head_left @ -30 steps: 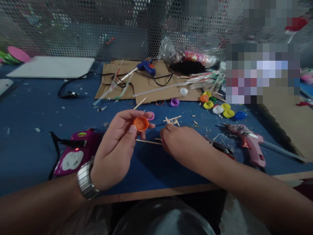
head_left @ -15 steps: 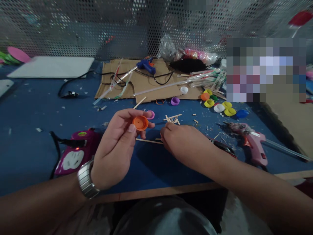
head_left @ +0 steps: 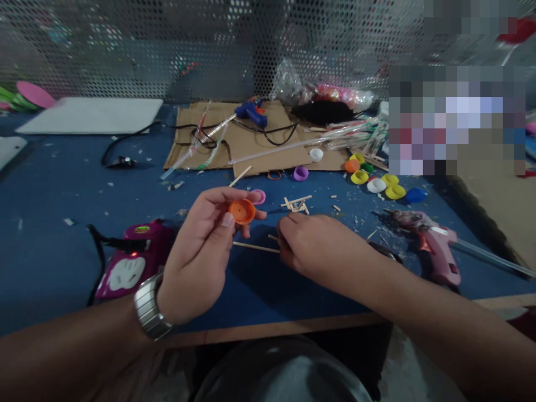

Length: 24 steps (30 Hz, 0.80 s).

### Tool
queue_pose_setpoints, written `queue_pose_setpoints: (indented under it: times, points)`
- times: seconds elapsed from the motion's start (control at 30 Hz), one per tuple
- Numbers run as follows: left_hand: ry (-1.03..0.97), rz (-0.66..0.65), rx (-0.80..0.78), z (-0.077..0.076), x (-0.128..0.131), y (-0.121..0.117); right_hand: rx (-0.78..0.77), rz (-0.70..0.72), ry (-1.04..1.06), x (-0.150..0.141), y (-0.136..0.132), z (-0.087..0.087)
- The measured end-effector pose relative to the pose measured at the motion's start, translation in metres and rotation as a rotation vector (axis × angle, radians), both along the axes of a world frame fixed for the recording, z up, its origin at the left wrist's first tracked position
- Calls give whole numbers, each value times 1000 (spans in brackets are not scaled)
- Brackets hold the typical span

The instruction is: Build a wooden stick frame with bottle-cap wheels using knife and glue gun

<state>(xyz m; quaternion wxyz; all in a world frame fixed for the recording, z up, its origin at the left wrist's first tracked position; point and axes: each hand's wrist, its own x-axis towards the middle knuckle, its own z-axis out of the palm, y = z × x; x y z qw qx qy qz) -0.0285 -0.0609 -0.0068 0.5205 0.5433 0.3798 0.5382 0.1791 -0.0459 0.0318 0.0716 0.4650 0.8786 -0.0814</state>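
Note:
In my left hand point(head_left: 201, 251), an orange bottle cap point(head_left: 242, 211) is pinched between thumb and fingers, its hollow side facing me. It has a small dark spot in its middle. My right hand point(head_left: 307, 240) is closed low over the table, its fingertips hidden. The end of a short wooden stick point(head_left: 273, 238) pokes out from its fingers. A longer thin wooden stick point(head_left: 255, 247) runs from below the left fingers to the right hand; whether it is gripped too, I cannot tell. Just beyond the left fingertips sits a pink cap point(head_left: 259, 197). Cut stick pieces point(head_left: 296, 204) lie behind the right hand.
A pink glue gun point(head_left: 438, 251) lies to the right, and a magenta device point(head_left: 132, 259) with a red light at left. Several coloured caps point(head_left: 377, 185) lie at back right. Behind are cardboard point(head_left: 268, 153), a blue glue gun point(head_left: 251, 113) and a white board point(head_left: 90, 115).
My right hand has shifted slightly toward me, and the short stick at its fingers has tilted. The longer stick sits slightly lower. My left hand keeps the orange bottle cap nearly still.

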Motion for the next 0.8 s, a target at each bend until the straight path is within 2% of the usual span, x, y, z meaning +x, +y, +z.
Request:
queue_pose_setpoints:
  times: [0.1,0.3,0.4,0.53,0.7,0.8]
  points:
    - [8,0,11,-2,-1,0,-71,-15,108,3,2,0]
    - [42,32,21,2,-1,-1,-53,121,319,10,1,-8]
    - [23,40,28,5,0,-2,19,61,464,10,1,-5]
    - [6,43,33,5,0,-3,112,-46,881,11,2,2]
    - [83,2,30,4,-4,-5,-183,-189,1334,6,2,2]
    - [98,-43,38,3,-6,-7,-252,-208,1482,3,2,-2]
